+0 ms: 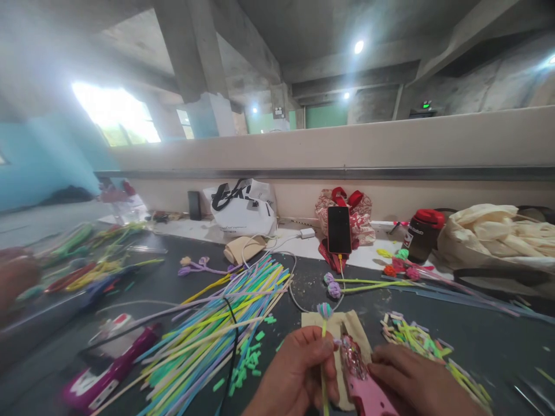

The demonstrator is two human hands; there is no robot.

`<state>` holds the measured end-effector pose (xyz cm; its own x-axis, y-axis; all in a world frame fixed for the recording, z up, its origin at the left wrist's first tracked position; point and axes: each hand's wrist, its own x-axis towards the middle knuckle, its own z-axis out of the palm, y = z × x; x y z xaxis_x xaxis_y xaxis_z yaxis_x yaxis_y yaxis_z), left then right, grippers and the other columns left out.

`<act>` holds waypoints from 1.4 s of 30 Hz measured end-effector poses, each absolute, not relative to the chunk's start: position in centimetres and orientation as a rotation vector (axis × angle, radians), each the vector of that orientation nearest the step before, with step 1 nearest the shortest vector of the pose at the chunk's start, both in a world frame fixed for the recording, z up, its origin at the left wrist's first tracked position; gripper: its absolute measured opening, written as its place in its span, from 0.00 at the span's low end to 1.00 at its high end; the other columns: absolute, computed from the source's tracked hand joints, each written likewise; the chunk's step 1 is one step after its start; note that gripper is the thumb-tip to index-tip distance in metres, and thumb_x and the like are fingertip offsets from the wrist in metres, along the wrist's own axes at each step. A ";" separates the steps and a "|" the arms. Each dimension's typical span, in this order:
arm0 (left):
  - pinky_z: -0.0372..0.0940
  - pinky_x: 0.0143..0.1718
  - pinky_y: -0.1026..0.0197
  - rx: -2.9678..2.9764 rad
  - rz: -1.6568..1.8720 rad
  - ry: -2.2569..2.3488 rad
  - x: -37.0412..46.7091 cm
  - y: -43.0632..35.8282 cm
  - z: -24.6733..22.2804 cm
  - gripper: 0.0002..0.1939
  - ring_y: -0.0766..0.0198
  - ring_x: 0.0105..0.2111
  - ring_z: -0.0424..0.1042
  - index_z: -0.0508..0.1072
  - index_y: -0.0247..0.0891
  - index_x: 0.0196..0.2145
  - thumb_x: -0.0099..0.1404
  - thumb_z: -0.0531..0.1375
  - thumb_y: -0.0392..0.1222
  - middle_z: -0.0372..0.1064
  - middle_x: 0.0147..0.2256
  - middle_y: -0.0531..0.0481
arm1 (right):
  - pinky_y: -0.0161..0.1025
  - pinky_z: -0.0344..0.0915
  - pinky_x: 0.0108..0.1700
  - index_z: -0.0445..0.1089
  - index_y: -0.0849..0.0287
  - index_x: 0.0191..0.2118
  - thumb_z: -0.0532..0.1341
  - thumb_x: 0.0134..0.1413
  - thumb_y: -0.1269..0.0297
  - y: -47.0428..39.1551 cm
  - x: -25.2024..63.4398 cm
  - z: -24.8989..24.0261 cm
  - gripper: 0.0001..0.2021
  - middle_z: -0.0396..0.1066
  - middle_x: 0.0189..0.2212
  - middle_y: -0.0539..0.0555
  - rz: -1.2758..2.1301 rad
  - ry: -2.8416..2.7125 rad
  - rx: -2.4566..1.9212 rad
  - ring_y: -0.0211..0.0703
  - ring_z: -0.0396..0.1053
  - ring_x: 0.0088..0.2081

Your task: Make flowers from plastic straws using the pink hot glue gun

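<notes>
My left hand pinches a yellow-green pipe cleaner stem between thumb and fingers. The stem stands upright, topped by a small teal and purple ball-shaped flower. Just right of the stem is a pink tool with a shiny reddish front and narrow dark tip, shaped like a glue gun. My right hand has its fingers bent against the tool's right side; its thumb is hidden. Beneath both lies a beige cloth or paper. Two purple flowers on green stems rest beyond it.
Loose coloured pipe cleaners spread to the left, with green cut pieces beside them. More cut pieces lie at right. A magenta device sits left. Behind are a phone, white bag and red-lidded jar. Another person's blurred hand is at far left.
</notes>
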<state>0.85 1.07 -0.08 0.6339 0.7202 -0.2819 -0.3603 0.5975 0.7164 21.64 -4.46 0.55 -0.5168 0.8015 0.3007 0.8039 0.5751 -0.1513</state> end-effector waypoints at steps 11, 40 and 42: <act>0.55 0.12 0.71 0.658 0.656 0.601 1.3 -0.3 0.2 0.09 0.70 0.12 0.64 0.69 0.33 0.23 0.48 0.65 0.40 0.66 0.13 0.53 | 0.28 0.65 0.34 0.71 0.53 0.33 0.57 0.49 0.69 -4.5 18.9 3.2 0.07 0.73 0.28 0.46 0.745 -1.926 -1.432 0.37 0.71 0.31; 0.50 0.10 0.73 0.826 0.648 0.703 2.1 -0.2 -0.3 0.16 0.69 0.13 0.66 0.67 0.33 0.25 0.46 0.65 0.48 0.67 0.14 0.53 | 0.28 0.60 0.23 0.69 0.59 0.23 0.60 0.43 0.68 -3.5 17.0 0.5 0.03 0.67 0.17 0.45 0.926 -1.352 -1.421 0.34 0.64 0.21; 0.47 0.10 0.74 0.827 0.644 0.734 2.2 -0.2 -0.3 0.14 0.69 0.13 0.66 0.66 0.34 0.25 0.47 0.65 0.47 0.67 0.14 0.53 | 0.28 0.60 0.23 0.69 0.60 0.23 0.61 0.42 0.68 -3.5 17.0 0.4 0.03 0.68 0.17 0.45 0.956 -1.358 -1.383 0.34 0.65 0.21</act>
<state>2.16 -0.22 -0.31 0.5849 0.7464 -0.3175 -0.2177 0.5215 0.8250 16.95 -3.48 0.37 0.0807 0.9934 0.0814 0.2586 0.0580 -0.9643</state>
